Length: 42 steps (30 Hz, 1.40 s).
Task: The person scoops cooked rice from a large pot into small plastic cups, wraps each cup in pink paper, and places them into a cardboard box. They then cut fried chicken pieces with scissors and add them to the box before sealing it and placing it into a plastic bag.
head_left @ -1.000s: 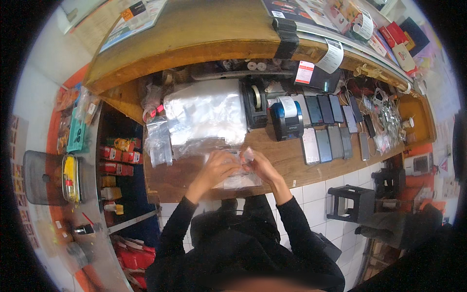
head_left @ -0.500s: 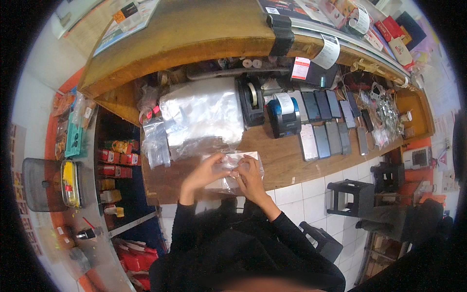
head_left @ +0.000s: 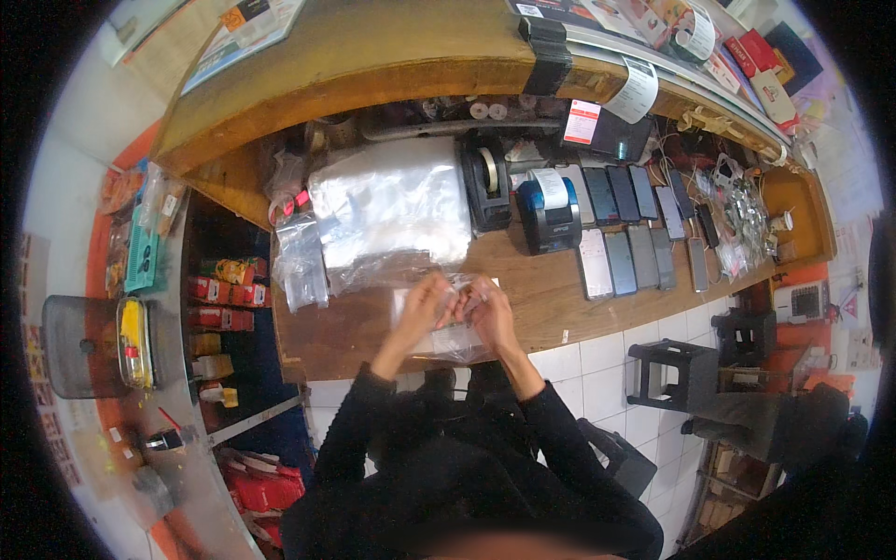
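Observation:
My left hand point(head_left: 425, 310) and my right hand point(head_left: 486, 313) meet over the front part of the wooden counter, fingertips drawn together and nearly touching. Both pinch at the upper part of a clear plastic bag point(head_left: 455, 347), whose crinkled lower part shows under my wrists at the counter's front edge. Motion smears the left fingers, and the exact spot they grip is hidden. White sheet material point(head_left: 399, 303) lies under or in the bag, partly covered by my hands.
Behind my hands lies a stack of clear plastic bags point(head_left: 387, 201), with smaller bags point(head_left: 301, 261) to its left. A black tape dispenser point(head_left: 487, 187), a label printer point(head_left: 549, 210) and several phones point(head_left: 619, 263) stand or lie rightward. A wooden shelf point(head_left: 373, 89) overhangs the back.
Both hands have risen slightly away from me, the right one turning so its knuckles face up more. The bag's lower part shows more below them. The view has shifted a little.

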Motion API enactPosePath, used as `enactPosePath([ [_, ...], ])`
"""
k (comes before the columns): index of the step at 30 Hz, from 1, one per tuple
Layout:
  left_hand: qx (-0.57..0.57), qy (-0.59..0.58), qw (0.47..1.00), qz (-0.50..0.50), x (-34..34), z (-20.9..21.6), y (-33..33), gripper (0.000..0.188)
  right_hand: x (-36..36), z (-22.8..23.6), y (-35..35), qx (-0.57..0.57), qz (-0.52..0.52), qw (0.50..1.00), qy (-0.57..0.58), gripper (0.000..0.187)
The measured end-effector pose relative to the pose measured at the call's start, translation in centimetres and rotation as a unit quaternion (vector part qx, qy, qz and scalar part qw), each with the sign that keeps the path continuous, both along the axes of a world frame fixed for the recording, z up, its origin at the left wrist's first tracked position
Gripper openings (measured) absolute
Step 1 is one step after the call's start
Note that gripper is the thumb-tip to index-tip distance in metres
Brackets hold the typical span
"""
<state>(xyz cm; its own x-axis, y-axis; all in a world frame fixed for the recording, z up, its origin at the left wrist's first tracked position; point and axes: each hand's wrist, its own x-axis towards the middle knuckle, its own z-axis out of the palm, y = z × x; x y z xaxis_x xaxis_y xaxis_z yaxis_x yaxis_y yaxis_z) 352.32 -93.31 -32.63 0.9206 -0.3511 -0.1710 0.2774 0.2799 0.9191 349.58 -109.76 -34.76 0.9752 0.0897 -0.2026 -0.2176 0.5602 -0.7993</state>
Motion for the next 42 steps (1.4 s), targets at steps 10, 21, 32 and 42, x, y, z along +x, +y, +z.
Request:
enactPosePath([
  [10, 0.062, -0.057, 0.996, -0.008, -0.3, -2.2, -0.4, 0.018, 2.8, 2.7, 1.0, -0.170, 0.125, 0.977, 0.039, 0.017],
  [21, 0.120, -0.027, 0.984, 0.126, -1.2, 0.9, -1.7, 0.009, -0.2, 2.0, 1.4, -0.319, -0.017, 0.936, -0.150, 0.022],
  [32, 0.259, -0.329, 0.901, -0.117, 0.5, 2.4, -0.3, 0.024, 3.1, 6.3, -3.5, -0.309, 0.121, 0.943, 0.001, 0.021],
  [42, 0.359, -0.310, 0.879, -0.036, 1.8, 1.7, -3.5, 0.043, -1.3, 7.5, -0.6, -0.513, -0.058, 0.825, -0.231, 0.024],
])
